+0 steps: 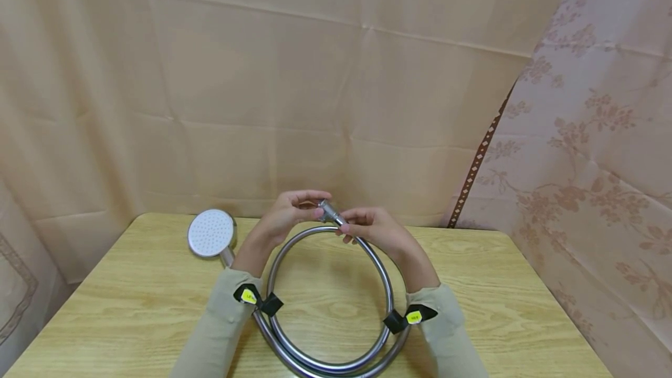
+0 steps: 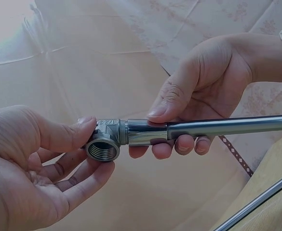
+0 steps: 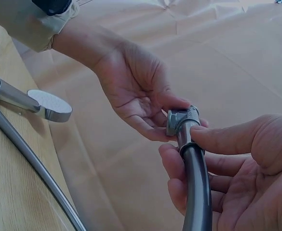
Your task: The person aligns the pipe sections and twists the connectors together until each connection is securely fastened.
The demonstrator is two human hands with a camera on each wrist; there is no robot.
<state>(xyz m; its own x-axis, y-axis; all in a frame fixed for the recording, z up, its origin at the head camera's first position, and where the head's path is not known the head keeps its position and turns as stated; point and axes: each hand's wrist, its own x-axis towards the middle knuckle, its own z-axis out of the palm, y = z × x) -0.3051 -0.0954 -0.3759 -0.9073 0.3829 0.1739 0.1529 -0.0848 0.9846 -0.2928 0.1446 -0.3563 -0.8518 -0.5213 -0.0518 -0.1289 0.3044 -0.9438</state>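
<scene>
Over the far part of the table, my left hand (image 1: 283,217) pinches a metal tee fitting (image 2: 106,132) between thumb and fingers. One threaded mouth of the tee faces the camera in the left wrist view. My right hand (image 1: 382,229) grips the smooth collar (image 2: 145,131) at the end of a shower hose (image 1: 387,273), thumb on top and fingers curled beneath. Collar and tee sit end to end, in line. The rest of the grey metal hose loops in a coil between my forearms.
A round shower head (image 1: 212,233) with a white face lies at the left of the wooden table (image 1: 472,284), its handle partly behind my left wrist. A beige curtain (image 1: 315,92) hangs behind the table's back edge, and a floral cloth (image 1: 593,150) hangs to the right.
</scene>
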